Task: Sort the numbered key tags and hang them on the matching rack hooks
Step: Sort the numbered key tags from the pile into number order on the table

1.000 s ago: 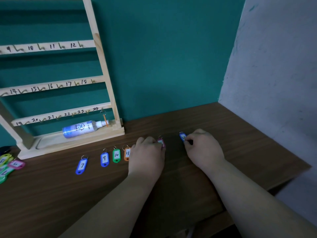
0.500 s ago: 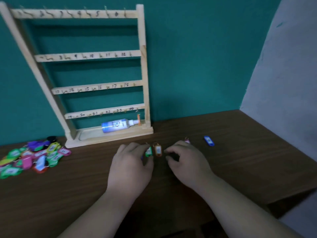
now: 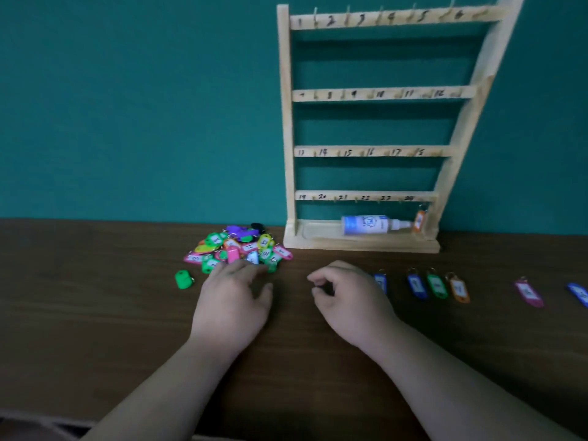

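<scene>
Left hand [image 3: 235,300], fingers loose, touches the pile's [image 3: 238,248] near edge; right hand [image 3: 346,297] loosely curled, empty; bare surface [image 3: 291,316] between them.

Left grip [image 3: 232,300] palm down, fingers extended forward; right grip [image 3: 350,297] palm down, fingers loosely curled.

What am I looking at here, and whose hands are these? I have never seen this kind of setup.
There is no machine. A person wears a camera on the head, so you look down at their own bare hands. On the wooden table lies a pile of coloured key tags; the left hand reaches its near edge with relaxed fingers. The right hand is loosely curled and seems to hold nothing. To its right, more tags lie in a row. Behind stands a wooden rack with numbered hooks. One orange tag hangs near number 24, and a bottle lies in its base.
</scene>
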